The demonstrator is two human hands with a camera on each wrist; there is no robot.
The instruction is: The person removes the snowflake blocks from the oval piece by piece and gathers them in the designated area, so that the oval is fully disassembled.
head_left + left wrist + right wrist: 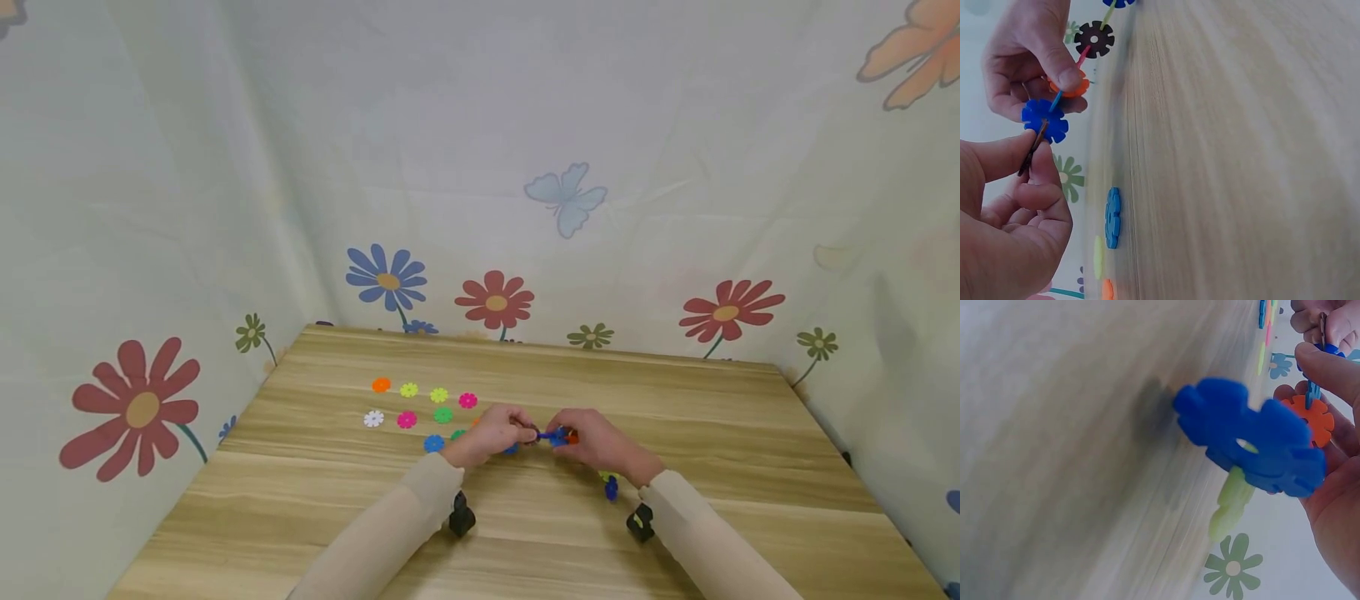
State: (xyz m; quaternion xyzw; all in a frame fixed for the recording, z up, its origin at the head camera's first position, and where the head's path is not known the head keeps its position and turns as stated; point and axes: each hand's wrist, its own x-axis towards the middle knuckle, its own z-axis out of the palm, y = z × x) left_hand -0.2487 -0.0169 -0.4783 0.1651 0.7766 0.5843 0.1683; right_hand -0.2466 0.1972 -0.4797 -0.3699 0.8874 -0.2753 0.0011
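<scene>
My left hand [498, 432] pinches a dark brown notched plastic disc [1034, 150] between thumb and fingers, edge-on to a dark blue disc [1054, 127]. Whether their slots are locked together cannot be made out. Facing it, my right hand [596, 440] grips a chain of such discs, thumb and fingers around an orange disc [1316, 419] and a light blue one [1313, 394]. Past that hand the chain carries on with a pink disc [1084, 56], another dark brown disc [1102, 39], a yellow disc [1230, 506] and a dark blue end disc [1254, 434], hanging above the table.
Loose discs lie on the wooden table [337, 492] left of the hands: orange [381, 384], white [373, 419], pink [407, 419], green [443, 414], blue [433, 443] and several others. A printed flower cloth [450, 167] stands behind the table.
</scene>
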